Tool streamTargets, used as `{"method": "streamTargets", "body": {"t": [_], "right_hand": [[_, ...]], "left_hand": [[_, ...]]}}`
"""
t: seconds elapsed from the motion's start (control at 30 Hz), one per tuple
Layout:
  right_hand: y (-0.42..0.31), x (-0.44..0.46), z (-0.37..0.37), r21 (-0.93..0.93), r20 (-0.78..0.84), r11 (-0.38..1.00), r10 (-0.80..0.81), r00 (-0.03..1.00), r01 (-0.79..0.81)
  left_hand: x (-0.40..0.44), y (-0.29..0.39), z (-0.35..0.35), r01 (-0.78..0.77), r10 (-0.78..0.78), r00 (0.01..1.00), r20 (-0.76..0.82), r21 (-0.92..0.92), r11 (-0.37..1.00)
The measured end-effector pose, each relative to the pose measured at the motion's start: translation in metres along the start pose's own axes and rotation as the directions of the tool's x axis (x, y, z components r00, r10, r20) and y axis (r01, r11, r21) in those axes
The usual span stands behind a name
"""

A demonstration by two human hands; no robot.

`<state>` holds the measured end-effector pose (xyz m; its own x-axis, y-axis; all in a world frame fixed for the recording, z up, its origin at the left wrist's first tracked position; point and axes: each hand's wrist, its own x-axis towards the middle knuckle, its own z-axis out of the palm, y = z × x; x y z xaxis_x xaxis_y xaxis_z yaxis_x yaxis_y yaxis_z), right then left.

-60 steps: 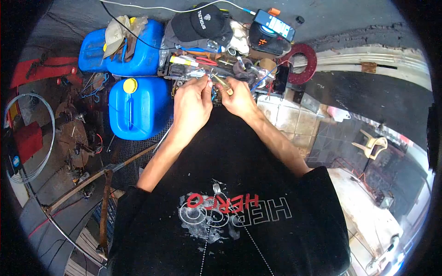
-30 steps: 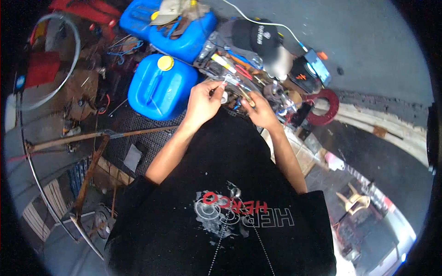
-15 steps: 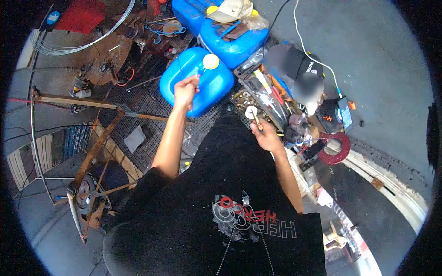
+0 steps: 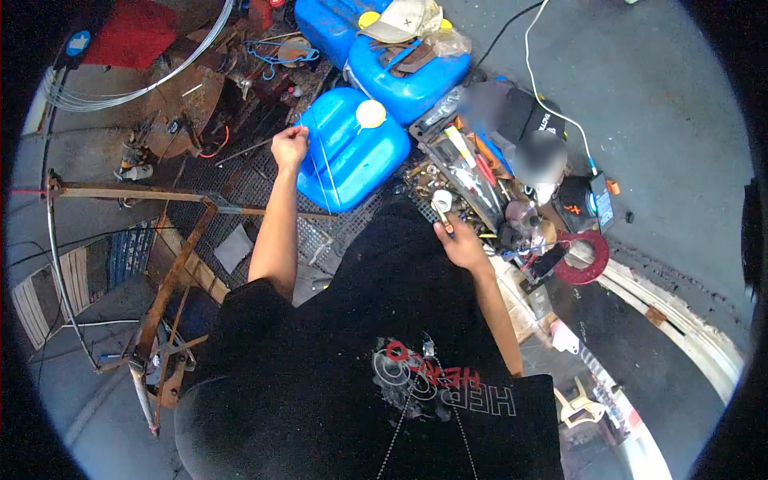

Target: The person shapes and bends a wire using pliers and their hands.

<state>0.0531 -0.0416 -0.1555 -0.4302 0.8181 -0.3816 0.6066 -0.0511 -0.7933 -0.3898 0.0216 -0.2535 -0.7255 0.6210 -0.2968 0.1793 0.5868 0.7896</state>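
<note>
My left hand is closed in a pinch at the left edge of a blue jug with a pale cap. A thin pale strand runs across the jug from near these fingertips; whether they grip it I cannot tell. My right hand, closed, holds a slim tool with a tan or brass-coloured shaft. A small white round piece is at the tool's far end; I cannot tell whether they are joined. Just beyond lies a tray of small metal parts.
More blue jugs stand behind, one with a cap on top. Right of the tray are a toolbox, a phone on a cable and a red ring. A rusty metal frame stands at left.
My left hand has moved left, from over the blue jug to its edge, and the pale strand now shows across the jug. My right hand still grips the slim tool, now slightly lower.
</note>
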Motion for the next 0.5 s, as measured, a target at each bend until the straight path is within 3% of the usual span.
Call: {"method": "streamTargets", "body": {"t": [0.03, 0.07, 0.13, 0.23, 0.4, 0.5], "right_hand": [[-0.004, 0.000, 0.000, 0.000, -0.005, 1.000, 0.003, 1.000, -0.003], [-0.007, -0.002, -0.001, -0.020, -0.008, 0.999, 0.040, 0.999, -0.040], [-0.006, -0.002, 0.000, -0.037, -0.016, 0.996, 0.081, 0.997, -0.081], [0.002, 0.000, 0.000, -0.037, 0.046, 0.993, 0.112, 0.993, -0.110], [0.009, -0.009, -0.004, 0.026, -0.079, 0.998, 0.054, 0.995, -0.052], [0.030, -0.022, -0.006, -0.159, -0.195, 0.985, 0.041, 0.980, -0.072]], "left_hand": [[0.005, 0.003, 0.001, -0.076, 0.085, 0.995, -0.051, 0.164, 0.983], [0.007, 0.004, 0.003, -0.080, 0.088, 0.995, -0.045, 0.164, 0.983], [0.005, 0.013, 0.010, -0.231, 0.276, 0.958, -0.070, 0.379, 0.896], [0.004, 0.012, 0.018, -0.207, 0.256, 0.962, -0.094, 0.365, 0.908], [-0.002, 0.009, 0.018, -0.207, 0.284, 0.947, -0.150, 0.388, 0.898], [0.000, -0.002, 0.013, -0.229, 0.316, 0.940, -0.126, 0.452, 0.862]]}}
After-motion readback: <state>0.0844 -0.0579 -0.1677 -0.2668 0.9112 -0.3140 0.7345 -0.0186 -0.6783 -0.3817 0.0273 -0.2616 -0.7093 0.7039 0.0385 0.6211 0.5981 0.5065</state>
